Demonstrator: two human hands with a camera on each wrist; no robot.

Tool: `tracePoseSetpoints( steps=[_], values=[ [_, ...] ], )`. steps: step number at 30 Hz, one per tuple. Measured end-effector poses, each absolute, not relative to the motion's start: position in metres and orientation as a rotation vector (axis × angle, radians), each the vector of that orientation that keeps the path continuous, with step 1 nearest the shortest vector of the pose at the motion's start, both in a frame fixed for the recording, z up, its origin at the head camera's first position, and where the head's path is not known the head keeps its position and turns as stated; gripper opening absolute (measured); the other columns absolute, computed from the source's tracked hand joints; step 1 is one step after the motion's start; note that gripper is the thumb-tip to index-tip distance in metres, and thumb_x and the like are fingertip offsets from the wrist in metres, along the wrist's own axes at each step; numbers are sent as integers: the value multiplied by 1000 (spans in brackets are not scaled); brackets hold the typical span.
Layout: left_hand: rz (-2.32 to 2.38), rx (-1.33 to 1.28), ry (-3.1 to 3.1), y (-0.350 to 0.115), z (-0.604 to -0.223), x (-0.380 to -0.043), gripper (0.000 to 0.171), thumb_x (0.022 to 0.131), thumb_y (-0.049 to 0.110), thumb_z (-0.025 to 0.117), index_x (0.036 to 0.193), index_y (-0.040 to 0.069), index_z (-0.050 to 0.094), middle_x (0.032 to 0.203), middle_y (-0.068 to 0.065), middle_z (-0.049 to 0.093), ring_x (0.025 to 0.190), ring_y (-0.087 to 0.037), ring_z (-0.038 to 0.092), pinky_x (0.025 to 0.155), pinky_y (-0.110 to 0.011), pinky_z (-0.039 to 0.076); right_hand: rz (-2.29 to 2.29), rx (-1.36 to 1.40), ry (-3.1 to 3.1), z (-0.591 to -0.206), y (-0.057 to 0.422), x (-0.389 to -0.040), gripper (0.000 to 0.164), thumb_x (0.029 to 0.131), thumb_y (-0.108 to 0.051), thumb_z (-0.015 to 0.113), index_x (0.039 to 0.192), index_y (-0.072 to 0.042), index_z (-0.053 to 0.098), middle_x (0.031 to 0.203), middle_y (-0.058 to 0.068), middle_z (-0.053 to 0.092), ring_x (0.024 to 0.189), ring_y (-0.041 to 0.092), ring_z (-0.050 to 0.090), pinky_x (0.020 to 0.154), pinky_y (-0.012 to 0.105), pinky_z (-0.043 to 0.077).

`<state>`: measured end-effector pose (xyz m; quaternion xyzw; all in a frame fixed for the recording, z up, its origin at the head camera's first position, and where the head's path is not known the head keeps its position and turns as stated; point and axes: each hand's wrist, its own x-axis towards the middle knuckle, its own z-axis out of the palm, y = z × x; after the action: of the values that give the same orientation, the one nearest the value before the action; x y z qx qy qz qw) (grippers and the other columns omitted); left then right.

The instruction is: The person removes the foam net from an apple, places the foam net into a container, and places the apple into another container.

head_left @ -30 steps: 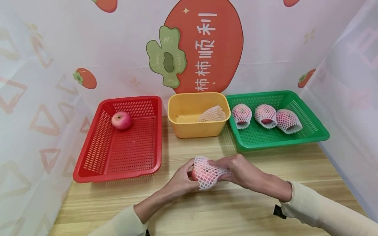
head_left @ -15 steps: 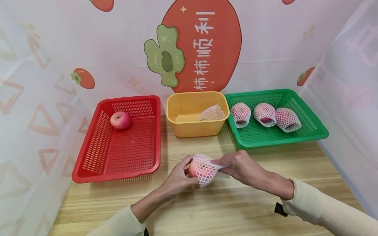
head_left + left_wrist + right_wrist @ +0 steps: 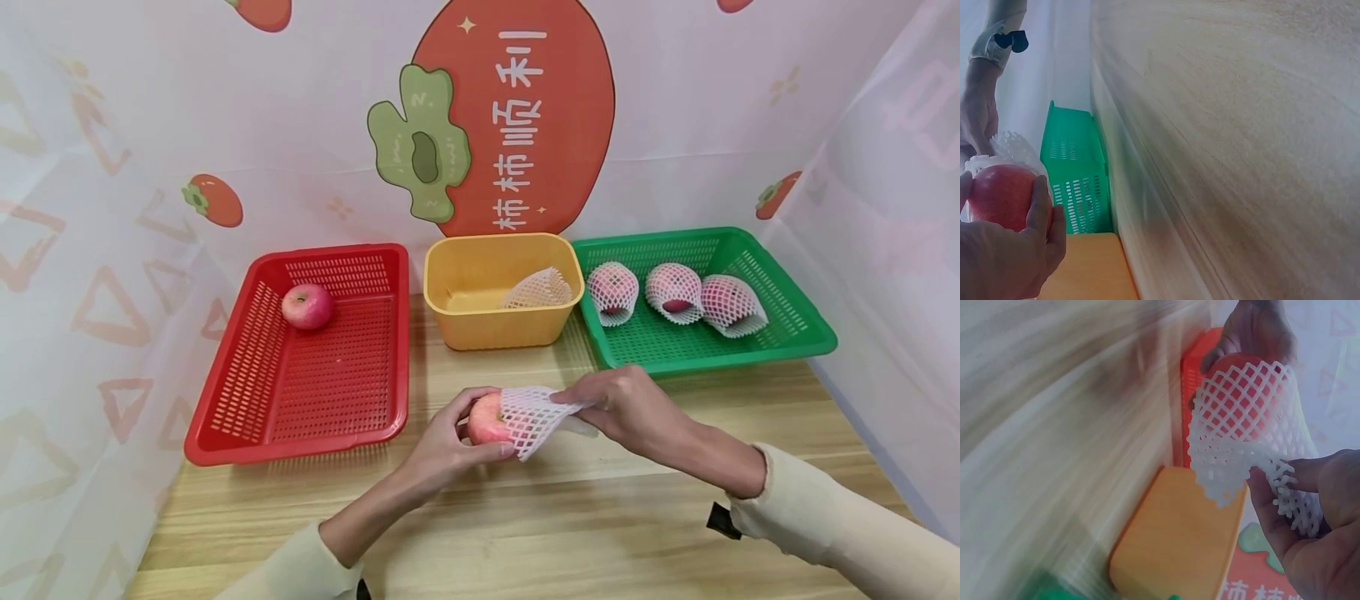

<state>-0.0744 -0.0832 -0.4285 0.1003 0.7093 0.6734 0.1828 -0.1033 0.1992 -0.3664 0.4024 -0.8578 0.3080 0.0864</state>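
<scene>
Above the wooden table, my left hand grips a red apple. A white foam net sleeve still covers the apple's right half. My right hand pinches the sleeve's free end just right of the apple. In the left wrist view my left hand curls round the apple from below.
A red basket at the left holds one bare apple. A yellow tub in the middle holds an empty foam net. A green basket at the right holds three netted apples. Printed curtains close off the back and sides.
The right hand has pulled the net sleeve to the right, baring the apple's left half. Both hands with the apple have risen slightly and moved apart.
</scene>
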Motion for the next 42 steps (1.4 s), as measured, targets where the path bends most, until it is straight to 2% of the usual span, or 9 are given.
tracePoseSetpoints(
  steps=[10, 17, 21, 27, 34, 42],
  values=[
    [1890, 253, 2050, -93, -418, -73, 67, 87, 21, 88, 145, 17, 55, 139, -9, 64, 116, -24, 65, 89, -31, 58, 856, 1171, -2511, -345, 207, -114, 36, 74, 12, 89, 105, -5, 84, 100, 6, 81, 89, 19, 79, 72, 36, 65],
    [1904, 254, 2089, -102, -401, -72, 70, 85, 19, 89, 146, 20, 54, 140, -6, 64, 115, -26, 65, 89, -33, 57, 800, 1113, -2517, -326, 209, -129, 37, 74, 11, 90, 109, -2, 83, 101, 8, 81, 90, 22, 79, 72, 38, 65],
    [1898, 242, 2126, -108, -391, -75, 71, 85, 19, 89, 146, 21, 53, 139, -5, 64, 114, -26, 64, 90, -34, 56, 780, 1076, -2530, -317, 208, -139, 35, 77, 8, 89, 111, 0, 82, 103, 12, 81, 89, 25, 79, 71, 40, 65],
    [1900, 272, 2201, -119, -376, -82, 72, 86, 20, 88, 148, 15, 49, 140, -9, 64, 119, -26, 62, 94, -30, 56, 768, 993, -2562, -307, 206, -156, 33, 82, 3, 88, 115, -1, 81, 105, 15, 80, 89, 29, 79, 73, 45, 65],
    [1944, 190, 2222, -133, -355, -91, 76, 89, 18, 86, 152, 17, 43, 146, -6, 57, 128, -25, 56, 97, -24, 55, 734, 918, -2596, -299, 201, -173, 37, 85, 0, 87, 121, 1, 77, 110, 19, 79, 91, 33, 78, 76, 49, 65],
    [1931, 107, 2227, -147, -332, -104, 74, 93, 21, 83, 154, 17, 40, 149, -5, 52, 133, -26, 53, 97, -24, 57, 707, 893, -2595, -291, 194, -192, 27, 88, -4, 86, 113, 3, 78, 106, 19, 79, 87, 32, 78, 75, 49, 65]
  ],
)
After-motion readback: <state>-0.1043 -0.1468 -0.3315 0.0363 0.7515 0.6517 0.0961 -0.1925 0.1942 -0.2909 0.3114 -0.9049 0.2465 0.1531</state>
